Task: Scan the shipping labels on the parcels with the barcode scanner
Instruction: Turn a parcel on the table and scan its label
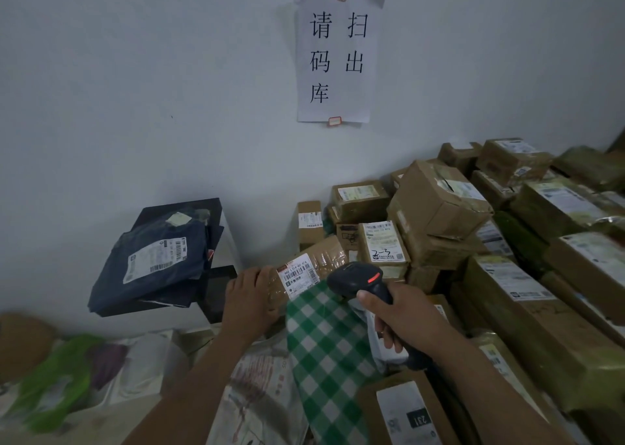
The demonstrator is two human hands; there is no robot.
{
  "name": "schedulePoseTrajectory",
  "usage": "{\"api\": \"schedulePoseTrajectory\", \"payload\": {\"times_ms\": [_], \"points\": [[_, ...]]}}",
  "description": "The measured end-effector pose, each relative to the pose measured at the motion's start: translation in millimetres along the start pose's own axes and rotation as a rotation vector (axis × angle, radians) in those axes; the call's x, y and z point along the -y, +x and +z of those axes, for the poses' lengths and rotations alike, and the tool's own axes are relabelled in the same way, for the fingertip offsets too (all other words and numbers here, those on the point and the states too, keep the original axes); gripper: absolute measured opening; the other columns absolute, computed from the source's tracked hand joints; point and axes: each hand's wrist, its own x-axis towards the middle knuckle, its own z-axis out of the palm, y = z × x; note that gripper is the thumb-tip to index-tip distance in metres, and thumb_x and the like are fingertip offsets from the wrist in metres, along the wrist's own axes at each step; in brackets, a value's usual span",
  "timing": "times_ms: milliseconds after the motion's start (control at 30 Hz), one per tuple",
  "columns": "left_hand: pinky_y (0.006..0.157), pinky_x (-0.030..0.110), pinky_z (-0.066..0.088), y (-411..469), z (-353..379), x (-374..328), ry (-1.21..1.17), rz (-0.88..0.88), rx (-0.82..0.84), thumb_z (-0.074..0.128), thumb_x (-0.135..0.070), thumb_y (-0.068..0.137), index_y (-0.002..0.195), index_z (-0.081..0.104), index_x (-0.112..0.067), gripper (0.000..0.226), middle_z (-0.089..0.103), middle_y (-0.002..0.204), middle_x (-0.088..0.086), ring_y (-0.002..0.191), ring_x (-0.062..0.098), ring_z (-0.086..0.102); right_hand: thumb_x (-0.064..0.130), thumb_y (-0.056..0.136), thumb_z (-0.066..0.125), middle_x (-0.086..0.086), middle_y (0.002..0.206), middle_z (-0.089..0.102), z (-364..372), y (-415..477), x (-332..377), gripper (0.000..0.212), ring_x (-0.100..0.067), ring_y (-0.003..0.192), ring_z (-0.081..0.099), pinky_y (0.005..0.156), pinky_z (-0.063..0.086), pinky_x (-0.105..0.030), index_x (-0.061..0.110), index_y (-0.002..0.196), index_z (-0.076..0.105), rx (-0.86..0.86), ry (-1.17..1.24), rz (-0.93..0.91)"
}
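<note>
At the far left I see soft bags [50, 377] slumped along the foot of the wall, 1 of them green. Above them, dark mailers [152, 262] are stacked on a black shelf [203, 207], and their corners overhang its left and front edges. Higher up there is only bare wall.

Only a narrow gap separates the shelf's front corner from my left hand [252, 300]. That hand holds a taped box [324, 255] by its left end, fingers curled over the edge. The box is tilted, with its label [297, 274] facing me just right of the knuckles. A checked bag [328, 360] overlaps the box's lower edge and runs down between my forearms. A paper sign [334, 55] hangs on the wall high above the box.

Just right of the label is the scanner [362, 280], its head aimed left toward it with a red light on top. Head and label are close but apart. My right hand [406, 316] is wrapped round the scanner's handle, thumb along its side. To the right, a pile [439, 207] of cardboard parcels rises against the wall and crowds up to my right forearm, leaving little room on that side.
</note>
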Motion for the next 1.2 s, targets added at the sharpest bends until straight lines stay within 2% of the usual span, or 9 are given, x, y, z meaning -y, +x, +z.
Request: {"api": "schedulePoseTrajectory", "payload": {"times_ms": [133,267,433,533,667,800,967,1100,1200], "points": [[0.090,0.043,0.045,-1.5,1.9,-11.0,-0.070,-0.098,0.049,0.083,-0.041,0.065,0.124,0.055,-0.015,0.070,0.058,0.114,0.006,0.103,0.026,0.057,0.041,0.096,0.058,-0.019,0.068,0.068,-4.2,0.9,-3.1,0.039,-0.016,0.039,0.054,0.042,0.044,-0.025,0.003,0.084,0.062,-0.048,0.014,0.025],[0.077,0.035,0.055,-12.4,20.1,-30.0,-0.221,-0.377,0.220,0.063,-0.068,0.066,0.115,0.052,-0.021,0.069,0.058,0.106,-0.001,0.091,0.017,0.059,0.039,0.096,0.058,-0.008,0.062,0.066,-14.5,1.0,-6.6,0.035,-0.015,0.040,0.055,0.043,0.046,-0.025,0.009,0.078,0.059,-0.146,0.075,0.054],[0.080,0.027,0.053,-23.8,50.1,-63.6,-0.405,-0.555,0.389,0.071,-0.043,0.080,0.127,0.057,-0.004,0.063,0.066,0.121,0.010,0.098,0.020,0.063,0.039,0.096,0.057,-0.008,0.064,0.067,-20.0,-0.6,-15.2,0.033,-0.014,0.042,0.056,0.046,0.049,-0.026,0.011,0.079,0.058,-0.173,0.082,0.086],[0.092,0.033,0.052,-36.0,71.0,-78.8,-0.518,-0.682,0.386,0.073,-0.036,0.081,0.129,0.054,-0.002,0.061,0.063,0.124,0.011,0.108,0.025,0.062,0.042,0.095,0.057,-0.006,0.061,0.067,-19.0,-0.8,-22.1,0.038,-0.014,0.043,0.058,0.048,0.050,-0.027,0.008,0.079,0.060,-0.173,0.055,0.118],[0.092,0.031,0.048,-40.8,77.1,-99.9,-0.622,-0.774,0.349,0.074,-0.036,0.081,0.118,0.050,-0.005,0.053,0.058,0.116,0.004,0.102,0.022,0.058,0.046,0.094,0.056,-0.008,0.068,0.070,-18.7,0.4,-33.0,0.037,-0.017,0.045,0.061,0.048,0.052,-0.028,0.011,0.085,0.061,-0.177,0.009,0.150],[0.085,0.032,0.052,-27.9,84.8,-110.7,-0.615,-0.747,0.308,0.076,-0.047,0.075,0.127,0.047,-0.011,0.070,0.057,0.123,0.007,0.104,0.023,0.059,0.043,0.095,0.057,-0.007,0.065,0.069,-20.1,4.6,-35.1,0.035,-0.016,0.043,0.059,0.046,0.052,-0.028,0.010,0.084,0.061,-0.208,0.017,0.192],[0.074,0.026,0.048,6.6,83.7,-125.1,-0.604,-0.623,0.284,0.074,-0.036,0.083,0.125,0.055,-0.009,0.054,0.064,0.117,0.007,0.091,0.020,0.061,0.043,0.094,0.059,-0.006,0.061,0.067,-21.7,13.5,-32.1,0.037,-0.013,0.041,0.057,0.046,0.050,-0.026,0.010,0.079,0.059,-0.234,0.009,0.219],[0.083,0.035,0.055,39.8,96.2,-127.2,-0.686,-0.588,0.229,0.078,-0.040,0.079,0.126,0.048,-0.013,0.062,0.061,0.117,0.003,0.098,0.019,0.061,0.042,0.095,0.060,0.001,0.050,0.061,-24.0,24.8,-26.6,0.036,-0.012,0.039,0.055,0.044,0.048,-0.023,0.014,0.072,0.058,-0.248,-0.020,0.221],[0.094,0.043,0.053,58.2,118.9,-125.6,-0.725,-0.433,0.263,0.077,-0.041,0.079,0.139,0.038,-0.022,0.074,0.058,0.129,-0.002,0.116,0.019,0.058,0.043,0.094,0.060,0.001,0.052,0.062,-24.9,36.8,-21.7,0.035,-0.013,0.041,0.056,0.045,0.049,-0.025,0.015,0.074,0.058,-0.273,-0.016,0.222]]}}
